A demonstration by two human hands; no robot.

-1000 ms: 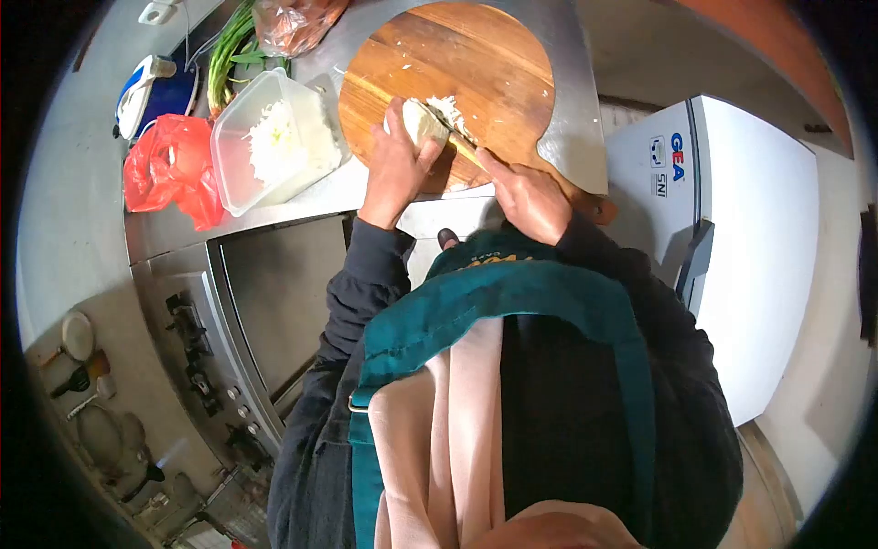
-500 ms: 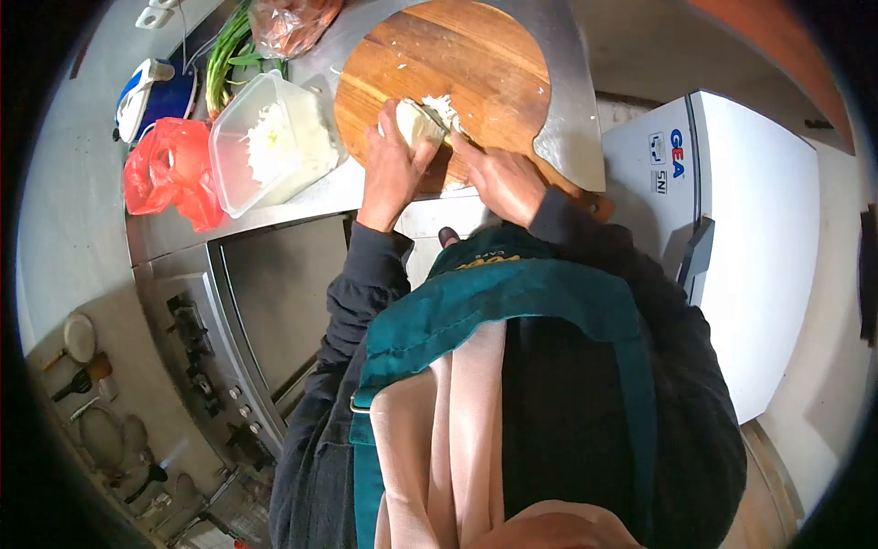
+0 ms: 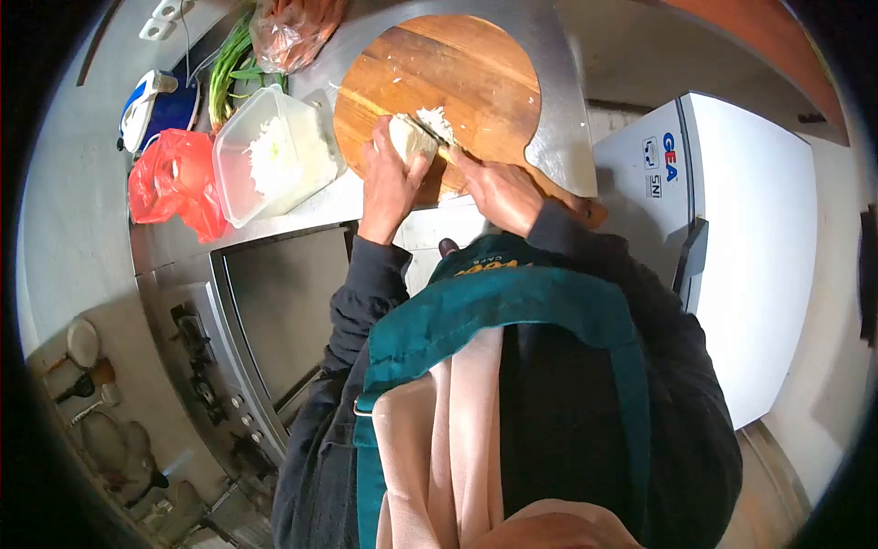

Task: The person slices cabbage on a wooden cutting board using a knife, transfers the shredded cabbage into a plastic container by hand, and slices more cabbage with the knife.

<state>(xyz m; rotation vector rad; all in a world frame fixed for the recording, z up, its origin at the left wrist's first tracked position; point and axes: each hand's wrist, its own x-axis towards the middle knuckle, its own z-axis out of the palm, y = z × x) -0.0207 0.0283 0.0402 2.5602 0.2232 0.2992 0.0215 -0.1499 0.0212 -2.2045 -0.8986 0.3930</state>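
On the round wooden board [image 3: 457,64], my left hand [image 3: 390,183] is wrapped round a pale piece of cabbage [image 3: 411,140] near the board's lower edge. My right hand [image 3: 503,194] is closed on a knife [image 3: 433,131], whose blade lies against the right side of the cabbage. White shreds [image 3: 439,122] lie just beyond the blade. Left of the board, a clear plastic box [image 3: 235,188] holds more white shreds.
Left of the box are a red plastic bag [image 3: 178,183] and a blue and white object [image 3: 155,110]. Green onions [image 3: 226,73] and a bag of orange vegetables [image 3: 291,32] lie behind. A white fridge [image 3: 754,247] stands right.
The view has shifted slightly, so the counter appears lower. My right hand and the knife have moved a little left, closer to my left hand, which still holds the cabbage.
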